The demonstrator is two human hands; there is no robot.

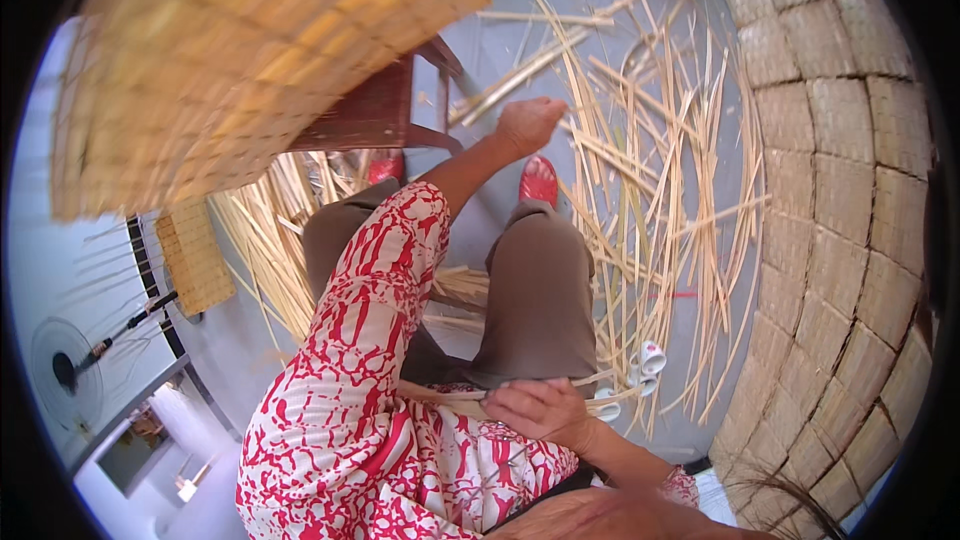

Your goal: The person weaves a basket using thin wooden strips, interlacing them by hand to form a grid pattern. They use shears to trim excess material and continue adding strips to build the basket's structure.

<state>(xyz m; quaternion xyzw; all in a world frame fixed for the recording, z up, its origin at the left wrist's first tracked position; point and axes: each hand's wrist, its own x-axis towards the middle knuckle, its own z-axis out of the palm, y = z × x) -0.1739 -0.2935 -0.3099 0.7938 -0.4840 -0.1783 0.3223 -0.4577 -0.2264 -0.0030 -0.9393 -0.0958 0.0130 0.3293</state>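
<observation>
My left hand [530, 125] is stretched forward over the floor above my red sandal [538, 182], its fingers curled closed; I cannot make out whether it holds anything. Loose pale strips [640, 160] lie behind and right of it. My right hand [535, 408] rests in my lap, fingers closed over a few flat pale strips [455, 397]. A large yellow woven sheet [250, 50], blurred, fills the upper left, over a red-brown wooden bench [360, 110].
Stacks of pale woven squares [820, 240] line the right side. More loose strips [265, 240] lie left of my legs. A standing fan [70, 365] and a small yellow woven piece [195, 255] are at the left. Small white cylindrical objects [648, 365] lie by my right knee.
</observation>
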